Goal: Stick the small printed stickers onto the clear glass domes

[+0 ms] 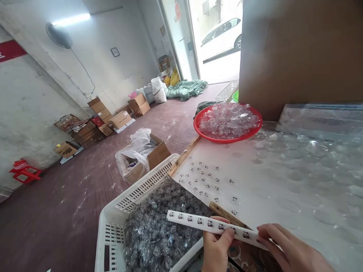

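Sticker strip (215, 225) over tabletop (255, 185): the strip is held in the air by the wooden edge (227, 213), tilted slightly, its far end carried out over the crate.
White crate (103, 215): it is set against the tabletop, and filled with clear balls (159, 226) in which dark markings are seen.
Red basin (231, 141): it is placed at the tabletop's far edge, heaped with clear plastic pieces; more clear domes (295, 175) are spread to the right.
Left hand (215, 251): the strip is pinched near its middle, thumb laid on the printed face and fingers tucked behind.
Right hand (289, 245): the strip's near end is pinched between thumb and index finger; whether a single sticker is being lifted there cannot be made out, as the fingertips are partly covered.
Strip between fingers: a short printed stretch is left bare between the two grips, and a longer one is left unsupported beyond the left thumb.
Strip's handling: it is judged very light, thin and bendable, easily creased; it is best taken by its edges or ends, with the prints kept unrubbed.
Panda prints: a single row is carried along the strip; similar small stickers (231, 181) are scattered on the tabletop.
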Demonstrator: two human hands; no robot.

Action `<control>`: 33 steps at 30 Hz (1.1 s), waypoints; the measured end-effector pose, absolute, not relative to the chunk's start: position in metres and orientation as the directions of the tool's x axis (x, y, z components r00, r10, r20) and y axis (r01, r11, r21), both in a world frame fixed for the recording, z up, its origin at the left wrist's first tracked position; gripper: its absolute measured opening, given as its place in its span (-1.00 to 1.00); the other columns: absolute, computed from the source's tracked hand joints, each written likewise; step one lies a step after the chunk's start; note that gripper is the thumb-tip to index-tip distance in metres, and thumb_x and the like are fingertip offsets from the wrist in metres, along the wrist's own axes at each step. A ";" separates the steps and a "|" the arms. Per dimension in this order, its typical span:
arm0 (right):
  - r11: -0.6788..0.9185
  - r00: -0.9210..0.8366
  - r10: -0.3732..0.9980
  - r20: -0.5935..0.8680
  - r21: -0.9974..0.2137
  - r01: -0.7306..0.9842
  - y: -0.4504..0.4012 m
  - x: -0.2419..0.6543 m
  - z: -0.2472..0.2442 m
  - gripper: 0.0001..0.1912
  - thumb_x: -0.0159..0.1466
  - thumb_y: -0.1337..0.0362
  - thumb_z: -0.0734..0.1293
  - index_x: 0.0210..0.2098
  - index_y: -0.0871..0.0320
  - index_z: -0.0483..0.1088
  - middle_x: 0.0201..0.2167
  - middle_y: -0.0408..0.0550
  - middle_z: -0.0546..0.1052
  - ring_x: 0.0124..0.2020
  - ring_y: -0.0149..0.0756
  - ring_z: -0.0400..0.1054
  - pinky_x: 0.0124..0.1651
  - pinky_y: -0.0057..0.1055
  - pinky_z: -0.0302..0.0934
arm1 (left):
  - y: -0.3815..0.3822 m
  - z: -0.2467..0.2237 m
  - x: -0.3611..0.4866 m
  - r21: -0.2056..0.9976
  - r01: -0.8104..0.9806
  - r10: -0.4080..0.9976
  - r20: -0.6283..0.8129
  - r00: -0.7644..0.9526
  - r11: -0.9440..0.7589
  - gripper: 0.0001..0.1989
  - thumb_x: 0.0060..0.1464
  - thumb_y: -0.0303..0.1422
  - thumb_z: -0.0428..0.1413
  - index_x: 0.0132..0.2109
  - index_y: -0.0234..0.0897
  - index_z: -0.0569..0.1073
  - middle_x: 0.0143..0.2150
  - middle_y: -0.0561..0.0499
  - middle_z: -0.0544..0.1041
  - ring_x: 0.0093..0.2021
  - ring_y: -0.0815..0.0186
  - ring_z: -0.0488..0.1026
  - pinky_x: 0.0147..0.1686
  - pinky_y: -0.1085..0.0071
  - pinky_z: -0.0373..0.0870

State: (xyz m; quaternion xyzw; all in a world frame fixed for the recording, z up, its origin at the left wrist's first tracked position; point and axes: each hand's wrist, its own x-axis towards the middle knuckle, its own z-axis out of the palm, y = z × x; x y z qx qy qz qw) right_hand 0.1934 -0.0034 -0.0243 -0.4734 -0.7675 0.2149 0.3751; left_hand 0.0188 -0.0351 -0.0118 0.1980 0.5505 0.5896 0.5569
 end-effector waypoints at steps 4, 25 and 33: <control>0.493 -0.304 0.870 0.389 -0.659 0.568 -0.006 0.193 -0.014 -0.75 0.40 0.16 0.14 -0.33 0.03 0.37 -0.37 -0.10 0.50 -0.54 -0.40 0.42 -0.53 -0.55 0.27 | -0.035 -0.013 0.014 0.867 -0.429 0.889 -0.383 -0.251 0.253 -0.52 -0.20 -0.12 0.42 -0.21 -0.31 0.50 -0.39 0.01 0.50 -0.32 0.24 0.49 -0.33 0.37 0.48; -0.061 0.088 0.996 -0.012 -0.814 0.577 0.106 0.253 0.001 -0.82 0.17 0.16 0.34 -0.46 0.13 0.35 -0.55 -0.13 0.42 -0.52 -0.37 0.22 -0.45 -0.42 0.05 | -0.026 -0.019 0.001 0.874 -0.388 0.916 -0.373 -0.147 0.294 -0.65 -0.08 -0.25 0.37 -0.15 -0.26 0.51 -0.28 0.04 0.58 -0.23 0.29 0.58 -0.21 0.40 0.55; -0.132 0.008 0.983 -0.182 -0.681 0.721 0.127 0.239 0.000 -0.93 0.13 0.34 0.34 -0.46 0.13 0.35 -0.49 -0.13 0.48 -0.46 -0.37 0.30 -0.38 -0.44 0.07 | -0.027 -0.024 -0.004 0.866 -0.395 0.904 -0.395 -0.164 0.307 -0.67 -0.05 -0.27 0.36 -0.14 -0.26 0.51 -0.28 0.05 0.58 -0.23 0.33 0.57 -0.18 0.42 0.54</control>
